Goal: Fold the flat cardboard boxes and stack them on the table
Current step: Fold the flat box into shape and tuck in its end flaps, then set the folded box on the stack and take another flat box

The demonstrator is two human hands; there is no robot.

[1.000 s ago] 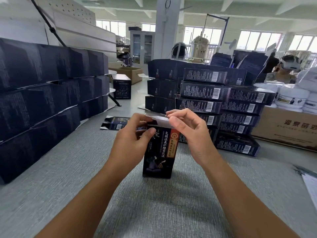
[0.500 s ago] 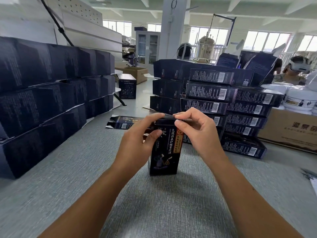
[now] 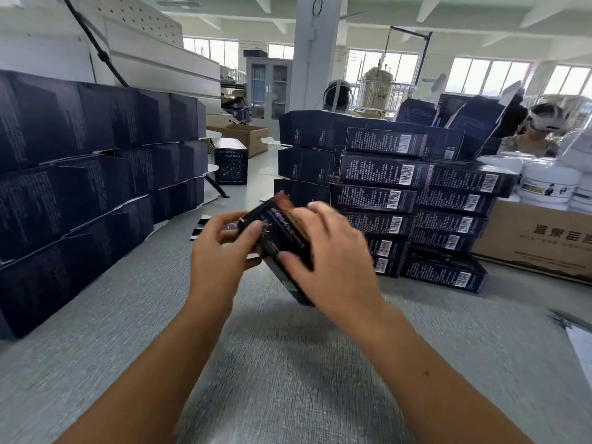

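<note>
Box [image 3: 282,233] tipped over the counter's [image 3: 288,363] middle
Left hand [image 3: 221,251] and right hand [image 3: 333,261] both grip it, thumbs on its face; it is tilted probably so it can lie flat like the stack [image 3: 413,200] toward the far right edge.

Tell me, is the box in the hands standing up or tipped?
Tipped. The box slants leftward between the left hand and right hand.

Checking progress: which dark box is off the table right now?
The tilted box held between left hand and right hand; every other one is set down.
</note>
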